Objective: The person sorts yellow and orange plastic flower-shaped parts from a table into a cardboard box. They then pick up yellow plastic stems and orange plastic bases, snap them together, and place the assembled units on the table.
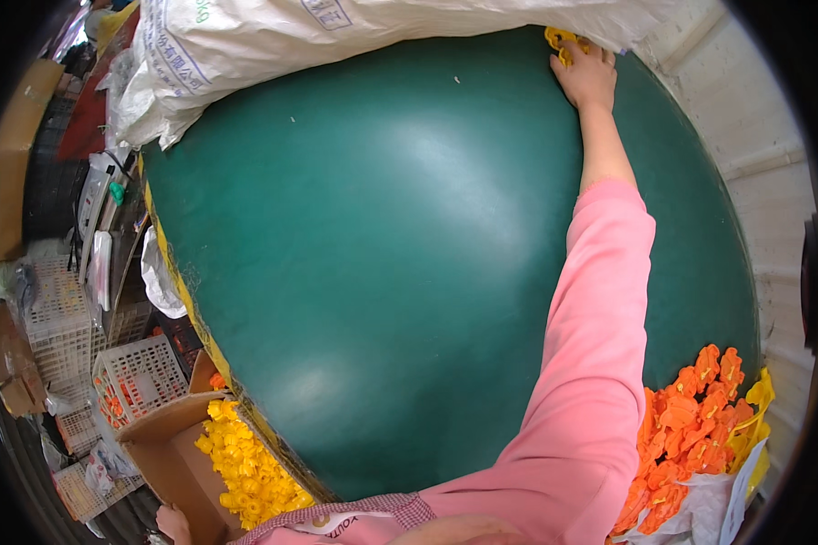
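Observation:
My right hand (588,78) reaches across the green tabletop (382,225) to its far right corner. Its fingers curl over yellow plastic pieces (557,39), partly covered by the hand, beside the edge of a white woven sack (354,34). At the lower left, my left hand (172,523) grips the edge of an open cardboard box (194,453); only part of this hand shows. Inside the box lies a heap of yellow plastic flower-shaped pieces (249,470), against the side nearest the table.
Orange plastic flower-shaped pieces (682,422) are heaped at the table's right near corner, with yellow pieces (756,415) and a clear plastic bag (702,507) beside them. A white ribbed wall (743,136) borders the right side. White plastic crates (143,375) stand left of the table.

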Tool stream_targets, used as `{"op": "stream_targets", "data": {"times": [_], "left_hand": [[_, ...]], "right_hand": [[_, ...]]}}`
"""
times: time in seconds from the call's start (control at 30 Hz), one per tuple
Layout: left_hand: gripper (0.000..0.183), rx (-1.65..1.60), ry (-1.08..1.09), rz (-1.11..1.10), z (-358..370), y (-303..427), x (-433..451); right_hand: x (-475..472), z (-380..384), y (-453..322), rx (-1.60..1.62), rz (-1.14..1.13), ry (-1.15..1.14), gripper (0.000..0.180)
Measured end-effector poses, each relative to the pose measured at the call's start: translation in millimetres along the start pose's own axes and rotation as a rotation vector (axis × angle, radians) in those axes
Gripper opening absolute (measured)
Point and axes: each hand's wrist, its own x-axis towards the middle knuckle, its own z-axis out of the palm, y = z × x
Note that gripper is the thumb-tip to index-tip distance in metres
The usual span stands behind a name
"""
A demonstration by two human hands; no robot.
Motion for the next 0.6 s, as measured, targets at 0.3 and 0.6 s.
{"op": "stream_targets", "data": {"times": [0.3,0.6], "left_hand": [[0.028,-0.168,0.032,0.056,7.0,-2.5,-4.7],[0.026,-0.241,0.013,0.047,28.3,-13.9,-6.0]], "right_hand": [[-88.2,-52.6,-13.7,0.214,-0.24,0.047,0.025],[-81.7,-119.4,-127.2,0.4,-0.323,0.064,0.053]]}}
